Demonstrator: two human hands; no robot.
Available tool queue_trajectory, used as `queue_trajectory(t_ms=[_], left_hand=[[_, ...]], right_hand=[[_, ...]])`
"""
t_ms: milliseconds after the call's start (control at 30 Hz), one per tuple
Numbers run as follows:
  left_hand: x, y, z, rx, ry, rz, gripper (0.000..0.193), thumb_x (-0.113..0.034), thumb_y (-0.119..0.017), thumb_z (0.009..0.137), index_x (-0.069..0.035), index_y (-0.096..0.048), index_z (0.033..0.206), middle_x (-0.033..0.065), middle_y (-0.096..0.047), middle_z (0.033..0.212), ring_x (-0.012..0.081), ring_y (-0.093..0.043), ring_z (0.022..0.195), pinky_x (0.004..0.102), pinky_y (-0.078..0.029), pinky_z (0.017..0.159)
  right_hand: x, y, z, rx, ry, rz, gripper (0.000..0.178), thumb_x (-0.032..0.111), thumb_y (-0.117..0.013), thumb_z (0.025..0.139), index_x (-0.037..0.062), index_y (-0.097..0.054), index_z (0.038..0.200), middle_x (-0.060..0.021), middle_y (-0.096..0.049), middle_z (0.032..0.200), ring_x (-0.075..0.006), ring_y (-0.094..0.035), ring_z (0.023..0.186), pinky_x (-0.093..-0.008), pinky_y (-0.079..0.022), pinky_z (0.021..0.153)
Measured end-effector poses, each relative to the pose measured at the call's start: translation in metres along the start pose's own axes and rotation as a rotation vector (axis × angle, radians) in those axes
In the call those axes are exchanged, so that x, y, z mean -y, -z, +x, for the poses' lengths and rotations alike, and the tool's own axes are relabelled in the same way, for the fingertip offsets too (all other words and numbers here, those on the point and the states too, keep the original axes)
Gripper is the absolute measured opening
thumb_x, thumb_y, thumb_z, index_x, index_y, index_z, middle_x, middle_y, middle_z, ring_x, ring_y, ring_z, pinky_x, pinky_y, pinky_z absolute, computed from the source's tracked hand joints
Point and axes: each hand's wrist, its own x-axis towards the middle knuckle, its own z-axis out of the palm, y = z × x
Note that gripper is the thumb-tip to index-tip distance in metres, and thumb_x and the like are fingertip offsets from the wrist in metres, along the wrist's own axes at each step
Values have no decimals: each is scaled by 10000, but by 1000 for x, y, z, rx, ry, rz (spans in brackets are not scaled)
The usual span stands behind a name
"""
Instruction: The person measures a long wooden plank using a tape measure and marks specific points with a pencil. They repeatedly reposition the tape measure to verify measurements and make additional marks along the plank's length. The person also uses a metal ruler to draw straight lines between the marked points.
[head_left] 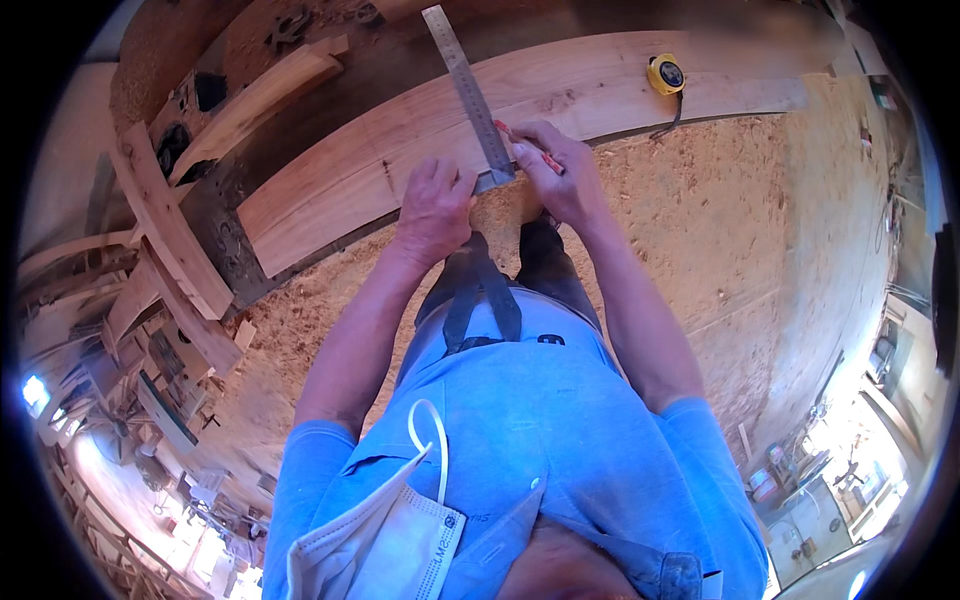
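A long light-brown wooden board [345,185] lies across the workbench in front of me. A metal try square [467,88] rests on it, its ruled blade pointing away across the board and its short stock at the near edge. My left hand [434,208] is closed at the stock's left end, fingers curled and pressing it by the board's edge. My right hand [568,178] pinches a red pencil [541,153], whose tip end is close to the right side of the blade. The exact tip contact is too small to tell.
A yellow tape measure [664,74] with a dark strap sits on the board's right part. More wooden pieces [262,105] lean and lie at the left. Sawdust and shavings cover the floor [690,230]. A white face mask [380,545] hangs at my chest.
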Motion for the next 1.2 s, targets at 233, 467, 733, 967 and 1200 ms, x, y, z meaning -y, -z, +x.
queue_trajectory(t_ms=[233,467,733,967,1200], left_hand=[[-1,0,-1,-11,6,-5,337,-71,-765,697,-44,-636,1007,135,-519,953,347,-526,932,458,-440,819],[-4,0,1,-26,-9,18,292,-92,-753,694,-39,-628,953,145,-542,931,348,-546,928,455,-440,796],[-5,-1,-1,-19,19,6,312,-72,-754,698,-51,-627,983,130,-519,944,345,-527,936,460,-451,808],[7,2,-17,-26,50,45,322,-73,-764,681,-58,-625,971,127,-541,950,352,-540,934,457,-441,827],[1,1,-7,-47,-11,51,319,-71,-766,676,-54,-635,965,125,-542,932,350,-545,920,453,-450,798]], right_hand=[[6,-2,9,-15,-15,13,265,178,-638,933,30,-693,1145,-198,-715,919,-317,-705,850,-373,-539,782],[16,-1,12,-18,-23,-37,289,193,-622,921,25,-707,1140,-222,-718,942,-347,-710,878,-395,-545,797],[32,28,-47,393,-296,-436,288,245,-630,907,16,-741,1043,-191,-732,952,-342,-709,897,-401,-541,802],[5,23,-107,229,-389,-129,287,252,-613,921,22,-725,1050,-210,-722,967,-365,-705,906,-415,-552,819],[-19,39,-127,68,-404,18,237,154,-658,929,1,-694,1107,-76,-692,888,-158,-633,810,-312,-505,746]])
